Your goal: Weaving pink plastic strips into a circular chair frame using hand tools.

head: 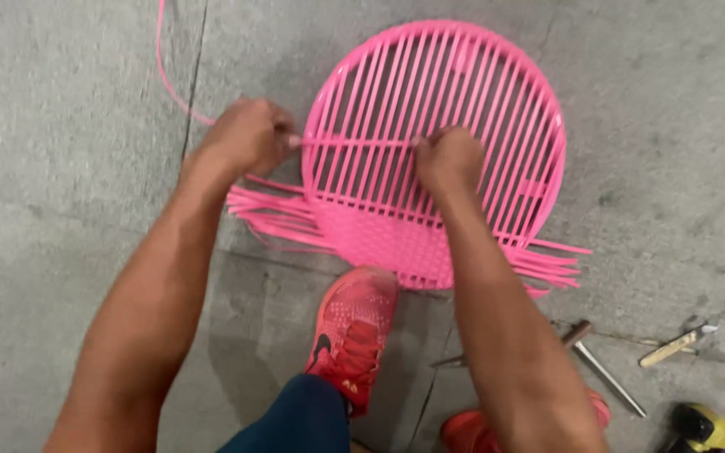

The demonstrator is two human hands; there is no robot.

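A round pink frame (pixel 497 67) strung with parallel pink strips lies on the concrete floor. Its near part is woven tight, and loose strip ends (pixel 266 214) stick out on both sides. My left hand (pixel 245 138) grips a pink strip (pixel 354 143) at the frame's left rim. That strip runs crosswise through the upright strips to my right hand (pixel 451 159), which pinches it near the frame's middle. The strip's long tail (pixel 165 71) trails away past my left hand toward the top left. A red shoe (pixel 354 327) rests against the frame's near edge.
To the right on the floor lie a hammer (pixel 602 369), a small light-handled tool (pixel 673 344) and a yellow-and-black object (pixel 706 428) at the frame's corner. A second red shoe (pixel 472 428) shows under my right forearm. Seams run across the concrete (pixel 69 210).
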